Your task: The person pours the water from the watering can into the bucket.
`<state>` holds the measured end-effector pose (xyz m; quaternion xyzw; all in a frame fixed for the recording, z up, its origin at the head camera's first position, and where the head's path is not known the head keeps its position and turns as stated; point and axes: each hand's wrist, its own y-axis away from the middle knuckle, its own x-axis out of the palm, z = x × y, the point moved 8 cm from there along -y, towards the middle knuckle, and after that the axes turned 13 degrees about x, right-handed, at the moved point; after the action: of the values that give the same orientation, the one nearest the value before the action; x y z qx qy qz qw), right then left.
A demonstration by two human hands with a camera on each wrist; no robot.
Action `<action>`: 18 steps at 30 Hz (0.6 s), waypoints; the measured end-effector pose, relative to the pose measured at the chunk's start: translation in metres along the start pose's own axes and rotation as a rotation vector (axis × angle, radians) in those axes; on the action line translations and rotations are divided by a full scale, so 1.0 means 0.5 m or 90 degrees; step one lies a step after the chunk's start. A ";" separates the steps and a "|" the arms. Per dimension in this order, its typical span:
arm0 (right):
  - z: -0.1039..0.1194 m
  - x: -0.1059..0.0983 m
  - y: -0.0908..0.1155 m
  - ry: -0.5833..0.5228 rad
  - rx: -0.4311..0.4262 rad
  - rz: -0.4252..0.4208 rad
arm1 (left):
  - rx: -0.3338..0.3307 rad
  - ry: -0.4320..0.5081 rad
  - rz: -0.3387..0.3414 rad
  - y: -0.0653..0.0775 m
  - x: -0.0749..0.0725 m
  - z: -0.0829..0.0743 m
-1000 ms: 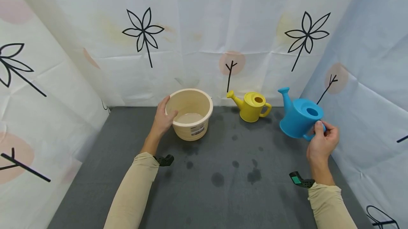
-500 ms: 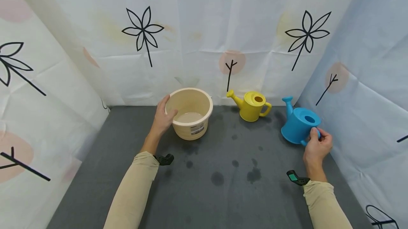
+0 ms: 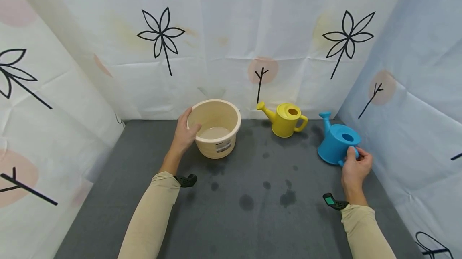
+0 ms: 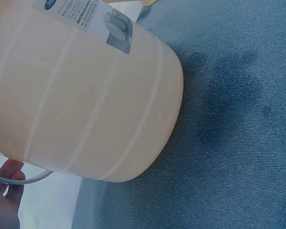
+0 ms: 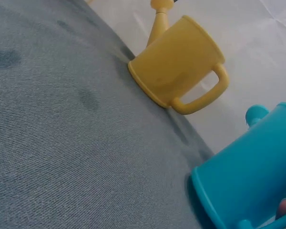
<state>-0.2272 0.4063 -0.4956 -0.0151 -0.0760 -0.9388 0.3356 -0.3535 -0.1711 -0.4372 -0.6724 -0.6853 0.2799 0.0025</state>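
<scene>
At the back of the grey surface, a cream plastic bucket point(image 3: 210, 149) stands upright, its label facing forward. My left hand point(image 3: 182, 134) grips its left rim, thumb over the edge. The left wrist view shows the bucket's ribbed wall point(image 4: 95, 105) and my fingers point(image 4: 15, 188) by a thin bail handle point(image 4: 35, 178). On the right, my right hand point(image 3: 356, 173) holds the handle of a blue watering can point(image 3: 333, 143), its spout towards the back. The right wrist view has the can's base point(image 5: 207, 202) right at the cloth; most of that hand is out of frame.
Between bucket and blue can stands a yellow watering can point(image 3: 285, 126), handle to the right. White patterned sheets point(image 3: 223, 42) wall the grey cloth-covered surface point(image 3: 231, 227) at the back and both sides. Dark wet spots point(image 3: 246, 203) mark the cloth.
My right hand has brought the blue watering can down and slightly left, from a raised, tilted position to the surface. My left hand and the bucket have stayed in place.
</scene>
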 end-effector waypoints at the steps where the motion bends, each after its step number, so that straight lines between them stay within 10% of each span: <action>1: 0.000 0.001 0.001 0.035 0.001 0.000 | -0.001 0.000 0.000 0.000 0.000 0.001; 18: 0.008 -0.001 0.015 0.327 0.049 -0.006 | 0.005 -0.004 -0.005 -0.003 -0.001 0.001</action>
<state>-0.2223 0.4015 -0.4908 0.2372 -0.0241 -0.9099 0.3395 -0.3552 -0.1715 -0.4368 -0.6688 -0.6866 0.2851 0.0041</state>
